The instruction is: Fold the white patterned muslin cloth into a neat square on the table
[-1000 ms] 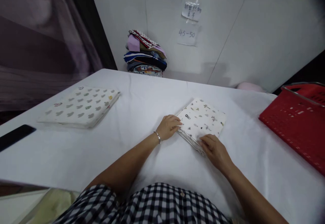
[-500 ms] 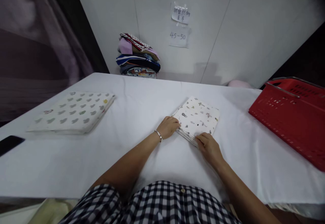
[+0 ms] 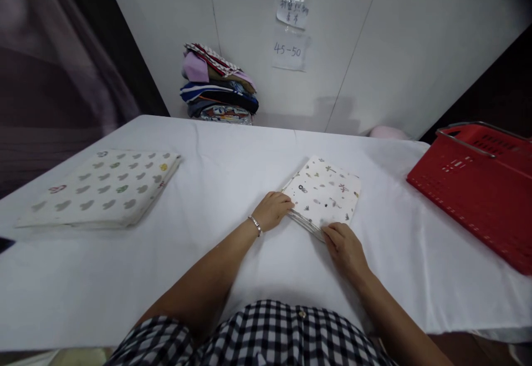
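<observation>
A small folded white cloth with tiny printed figures [image 3: 326, 193] lies on the white table [image 3: 233, 166], turned at an angle. My left hand [image 3: 272, 209], with a thin bracelet on its wrist, curls round the cloth's near left edge. My right hand [image 3: 343, 244] grips the near corner of the same cloth, fingers bent over the stacked layers. Both hands rest on the table.
A larger folded cloth with grey shapes [image 3: 103, 189] lies at the left. A red plastic basket [image 3: 477, 189] stands at the right edge. A pile of folded colourful fabrics [image 3: 218, 86] sits against the back wall, under two paper notes [image 3: 291, 28].
The view has drifted left and down a little; the black object at the far left has nearly left the picture. Both hands stay on the small cloth, which has barely shifted.
</observation>
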Demonstrator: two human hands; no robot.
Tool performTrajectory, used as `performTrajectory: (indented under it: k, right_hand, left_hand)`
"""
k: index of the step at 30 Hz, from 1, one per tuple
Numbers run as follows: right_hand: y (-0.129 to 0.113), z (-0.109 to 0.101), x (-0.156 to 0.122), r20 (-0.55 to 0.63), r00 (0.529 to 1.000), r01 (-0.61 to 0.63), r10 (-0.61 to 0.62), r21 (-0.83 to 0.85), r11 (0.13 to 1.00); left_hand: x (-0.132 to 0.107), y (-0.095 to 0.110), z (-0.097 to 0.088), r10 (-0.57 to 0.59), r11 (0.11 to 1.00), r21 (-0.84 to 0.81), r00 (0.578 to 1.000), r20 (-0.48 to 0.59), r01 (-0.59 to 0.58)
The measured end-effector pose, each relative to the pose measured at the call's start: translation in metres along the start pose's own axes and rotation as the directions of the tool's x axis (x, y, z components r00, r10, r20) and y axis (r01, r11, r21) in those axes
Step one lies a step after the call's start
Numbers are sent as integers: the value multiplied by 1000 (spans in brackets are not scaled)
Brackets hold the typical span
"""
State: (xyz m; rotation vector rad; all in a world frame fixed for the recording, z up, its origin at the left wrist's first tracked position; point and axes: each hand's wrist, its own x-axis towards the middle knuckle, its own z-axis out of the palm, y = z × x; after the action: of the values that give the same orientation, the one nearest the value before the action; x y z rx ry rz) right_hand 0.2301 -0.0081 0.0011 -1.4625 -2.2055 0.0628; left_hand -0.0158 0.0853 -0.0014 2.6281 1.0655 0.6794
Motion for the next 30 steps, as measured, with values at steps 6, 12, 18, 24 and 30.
performTrajectory:
  k: [6,12,18,24,30]
  right_hand:
    - [3,6,-2,-59,998,25,-26,-20,999]
    - [1,5,-2,-15,995,97,-98,-58,994]
    - [3,15,-15,-93,984,142,-150,-89,986]
    - [11,21,-21,-109,979,158,-170,-109,981]
    - [65,-6,-28,-112,973,184,-202,-151,971]
  left_hand:
    - [1,-1,1,-2,996,94,1000,-17,3]
    - [-6,-11,0,79,981,175,997,22,-82]
    - [-12,-16,-6,127,982,140,992,1,-125]
    - [-10,-21,-7,107,982,164,993,-52,-97]
    - [-13,15,15,176,976,138,984,-29,-171]
